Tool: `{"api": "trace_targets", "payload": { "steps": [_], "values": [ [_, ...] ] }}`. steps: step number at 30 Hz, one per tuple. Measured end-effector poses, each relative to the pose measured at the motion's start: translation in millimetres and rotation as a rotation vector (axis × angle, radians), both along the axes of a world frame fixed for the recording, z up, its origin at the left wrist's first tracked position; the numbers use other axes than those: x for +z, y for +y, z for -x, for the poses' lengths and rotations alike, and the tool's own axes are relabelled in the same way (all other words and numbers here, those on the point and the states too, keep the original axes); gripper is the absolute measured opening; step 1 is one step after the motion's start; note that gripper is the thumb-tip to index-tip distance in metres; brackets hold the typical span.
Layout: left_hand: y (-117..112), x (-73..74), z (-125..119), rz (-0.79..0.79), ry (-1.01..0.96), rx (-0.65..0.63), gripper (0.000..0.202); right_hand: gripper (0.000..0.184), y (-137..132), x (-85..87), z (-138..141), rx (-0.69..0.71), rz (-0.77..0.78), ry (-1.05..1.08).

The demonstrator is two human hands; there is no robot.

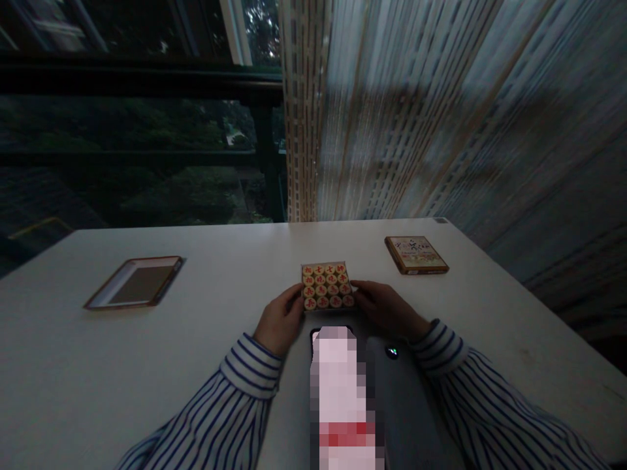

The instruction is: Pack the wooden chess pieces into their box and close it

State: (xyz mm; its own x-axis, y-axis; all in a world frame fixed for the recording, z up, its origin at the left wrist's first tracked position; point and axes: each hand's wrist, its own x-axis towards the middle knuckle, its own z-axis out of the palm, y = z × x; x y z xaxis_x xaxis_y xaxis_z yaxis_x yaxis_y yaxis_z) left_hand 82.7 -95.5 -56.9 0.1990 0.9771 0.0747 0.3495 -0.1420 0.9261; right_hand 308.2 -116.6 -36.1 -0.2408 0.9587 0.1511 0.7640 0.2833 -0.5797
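Note:
A square block of round wooden game pieces (327, 286) with red characters sits in tight rows on the white table (245, 365), just in front of me. My left hand (280, 321) presses its curled fingers against the block's left side. On the block's right side, my right hand (385, 307) does the same. Both wrists are in striped sleeves. The fingertips are partly hidden behind the pieces.
An open box lid or tray (136, 282) with a brown inside lies at the left. A brown printed box (416, 254) lies at the right, far side. A grey device (399, 398) and a blurred object rest near my chest. A curtain (441, 111) hangs behind the table.

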Motion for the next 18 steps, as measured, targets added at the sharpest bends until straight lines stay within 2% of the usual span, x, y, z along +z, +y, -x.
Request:
{"api": "trace_targets", "payload": {
  "steps": [18],
  "values": [
    [1.5, 2.7, 1.8, -0.008, 0.047, 0.013, 0.04, 0.033, 0.6, 0.0, 2.4, 0.012, -0.022, -0.014]
  ]
}}
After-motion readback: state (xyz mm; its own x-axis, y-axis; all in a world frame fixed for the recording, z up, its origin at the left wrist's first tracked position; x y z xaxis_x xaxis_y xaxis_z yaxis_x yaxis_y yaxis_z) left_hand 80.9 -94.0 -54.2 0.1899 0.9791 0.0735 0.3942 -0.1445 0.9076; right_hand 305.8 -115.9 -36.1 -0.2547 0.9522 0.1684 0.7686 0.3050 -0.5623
